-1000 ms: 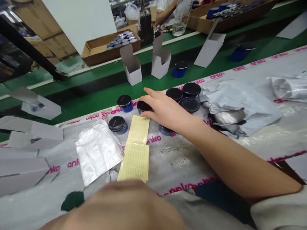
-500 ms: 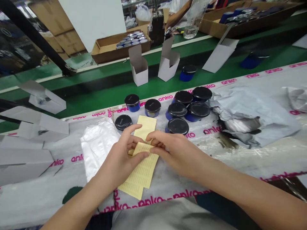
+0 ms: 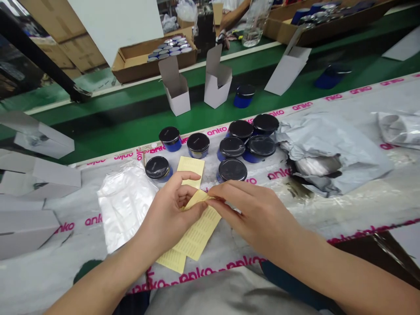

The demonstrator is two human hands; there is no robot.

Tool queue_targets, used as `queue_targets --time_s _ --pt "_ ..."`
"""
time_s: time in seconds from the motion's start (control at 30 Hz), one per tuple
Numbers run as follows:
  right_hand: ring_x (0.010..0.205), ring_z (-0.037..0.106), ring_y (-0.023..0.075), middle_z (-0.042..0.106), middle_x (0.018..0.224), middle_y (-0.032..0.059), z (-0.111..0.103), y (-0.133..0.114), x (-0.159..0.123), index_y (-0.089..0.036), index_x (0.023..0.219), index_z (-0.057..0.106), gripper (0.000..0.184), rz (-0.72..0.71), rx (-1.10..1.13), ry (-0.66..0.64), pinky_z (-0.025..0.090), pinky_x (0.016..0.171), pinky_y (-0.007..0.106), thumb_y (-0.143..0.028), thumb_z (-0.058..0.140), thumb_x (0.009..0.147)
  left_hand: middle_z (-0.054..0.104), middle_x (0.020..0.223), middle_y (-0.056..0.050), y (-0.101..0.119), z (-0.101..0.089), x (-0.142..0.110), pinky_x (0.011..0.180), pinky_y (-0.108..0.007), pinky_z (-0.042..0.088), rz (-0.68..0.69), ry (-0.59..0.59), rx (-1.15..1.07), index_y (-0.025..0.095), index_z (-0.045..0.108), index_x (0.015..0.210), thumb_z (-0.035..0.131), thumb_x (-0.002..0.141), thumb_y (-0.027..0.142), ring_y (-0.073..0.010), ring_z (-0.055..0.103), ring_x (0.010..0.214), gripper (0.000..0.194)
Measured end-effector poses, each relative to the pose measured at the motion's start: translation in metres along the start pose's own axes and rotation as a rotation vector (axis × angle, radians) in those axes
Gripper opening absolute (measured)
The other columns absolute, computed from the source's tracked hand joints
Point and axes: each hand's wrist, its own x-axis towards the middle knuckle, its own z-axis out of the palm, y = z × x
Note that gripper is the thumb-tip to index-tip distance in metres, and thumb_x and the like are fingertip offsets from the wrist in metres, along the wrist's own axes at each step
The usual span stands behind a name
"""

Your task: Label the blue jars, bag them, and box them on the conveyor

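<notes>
A pale yellow sheet of printed labels [image 3: 194, 199] is held between my two hands over the table. My left hand [image 3: 173, 208] pinches it between thumb and fingers from the left. At its right edge my right hand [image 3: 252, 210] has thumb and forefinger pressed together. More yellow sheets [image 3: 200, 236] lie beneath, partly hidden by my hands. Just beyond stand blue jars with black lids, one jar [image 3: 158, 168] close to my left fingers and another jar [image 3: 232, 169] past my right fingertips.
Clear plastic bags [image 3: 123, 205] lie left of my hands; a torn grey bag [image 3: 337, 153] is at right. White boxes [image 3: 218, 85] stand open on the green conveyor [image 3: 131, 111]. Behind it are a carton of lids [image 3: 127, 65] and a co-worker's arm [image 3: 234, 16].
The view has shifted, so the scene sits slightly further left. My right thumb and forefinger have closed together at the sheet's edge, and the sheet's near corner is lifted and bent.
</notes>
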Motion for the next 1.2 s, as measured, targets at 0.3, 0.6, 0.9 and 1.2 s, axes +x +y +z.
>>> queue_targets --time_s 0.3,0.6,0.9,1.2 --pt "0.086 0.066 0.0198 0.071 0.11 0.0113 -0.005 0.009 -0.007 -0.021 0.089 0.067 0.023 -0.119 -0.12 0.018 0.056 0.07 0.033 -0.013 0.049 0.1 0.063 0.073 0.005 0.0 0.004 0.008 0.063 -0.027 0.04 0.0 -0.088 0.123 0.025 0.057 0.111 0.069 0.082 0.018 -0.0133 0.056 0.067 0.033" --pt "0.088 0.064 0.0208 0.069 0.112 0.0085 -0.016 0.022 -0.012 -0.026 0.092 0.068 0.018 -0.397 -0.042 0.175 0.057 0.074 0.037 -0.008 0.063 0.092 0.058 0.073 0.005 -0.001 0.003 0.017 0.052 -0.024 0.035 -0.083 -0.275 0.017 0.026 0.056 0.114 0.069 0.085 0.021 -0.0106 0.051 0.057 0.031" --pt "0.099 0.065 0.0223 0.068 0.094 0.0048 -0.029 0.044 -0.019 -0.024 0.071 0.069 0.017 0.501 0.61 0.365 0.054 0.077 0.034 -0.026 0.074 0.086 0.067 0.121 -0.004 -0.002 0.002 0.018 0.091 -0.04 0.053 0.233 -0.164 0.769 0.029 0.061 0.118 0.063 0.094 0.023 -0.0259 0.066 0.111 0.025" --pt "0.126 0.06 0.0278 0.071 0.116 0.0073 -0.023 0.049 -0.019 -0.024 0.078 0.074 0.01 0.582 0.695 0.364 0.053 0.097 0.042 -0.03 0.077 0.085 0.064 0.133 -0.009 -0.003 0.031 0.064 0.099 -0.048 0.051 0.25 -0.074 0.552 0.026 0.05 0.129 0.085 0.078 0.024 -0.0316 0.062 0.122 0.061"
